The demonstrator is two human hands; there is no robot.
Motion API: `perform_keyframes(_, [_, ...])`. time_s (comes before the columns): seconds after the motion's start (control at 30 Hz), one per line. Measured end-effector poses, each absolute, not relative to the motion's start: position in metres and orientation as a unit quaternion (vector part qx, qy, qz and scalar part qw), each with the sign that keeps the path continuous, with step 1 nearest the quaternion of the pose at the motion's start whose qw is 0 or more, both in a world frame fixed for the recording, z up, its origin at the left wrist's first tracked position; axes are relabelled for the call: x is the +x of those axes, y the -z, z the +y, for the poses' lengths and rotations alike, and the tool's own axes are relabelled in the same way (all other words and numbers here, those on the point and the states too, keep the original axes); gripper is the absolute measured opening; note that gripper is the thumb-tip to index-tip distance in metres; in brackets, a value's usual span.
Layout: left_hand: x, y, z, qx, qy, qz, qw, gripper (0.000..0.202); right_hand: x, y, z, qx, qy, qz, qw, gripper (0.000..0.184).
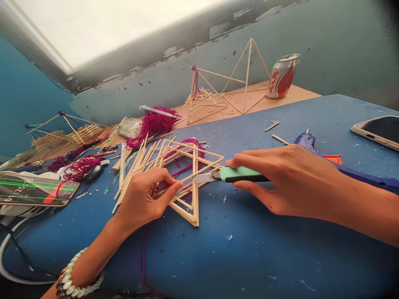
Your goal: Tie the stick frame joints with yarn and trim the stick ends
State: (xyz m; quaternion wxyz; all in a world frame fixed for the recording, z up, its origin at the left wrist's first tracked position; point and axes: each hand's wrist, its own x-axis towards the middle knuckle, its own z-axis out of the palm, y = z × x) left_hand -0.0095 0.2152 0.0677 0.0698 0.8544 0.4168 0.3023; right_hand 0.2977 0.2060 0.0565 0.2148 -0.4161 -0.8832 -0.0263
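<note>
My left hand pinches a thin wooden stick of a flat star-shaped stick frame lying on the blue table. My right hand is closed around a green utility knife, whose blade tip rests against a stick of the frame, close to my left fingertips. Purple yarn is tangled in the frame. A bundle of loose sticks lies just left of the frame.
A blue glue gun lies behind my right hand. A phone is at the right edge, another phone at the left. Stick pyramids, a red can and a yarn heap stand along the wall.
</note>
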Motion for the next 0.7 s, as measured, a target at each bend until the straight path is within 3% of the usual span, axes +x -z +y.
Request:
perform_keyframes(0.3, [-0.007,-0.068,0.212,0.861,-0.294,0.407,0.079,0.02,0.283,-0.063,0.206,-0.394,0.03,-0.895,0.208,0.009])
perform_keyframes(0.5, [-0.009,-0.062,0.206,0.866,-0.303,0.398,0.002,0.019,0.275,-0.057,0.208,-0.396,0.045,-0.889,0.225,0.013])
perform_keyframes(0.7, [-0.011,-0.062,0.207,0.868,-0.291,0.401,0.021,0.02,0.282,-0.053,0.209,-0.396,0.041,-0.888,0.23,0.014])
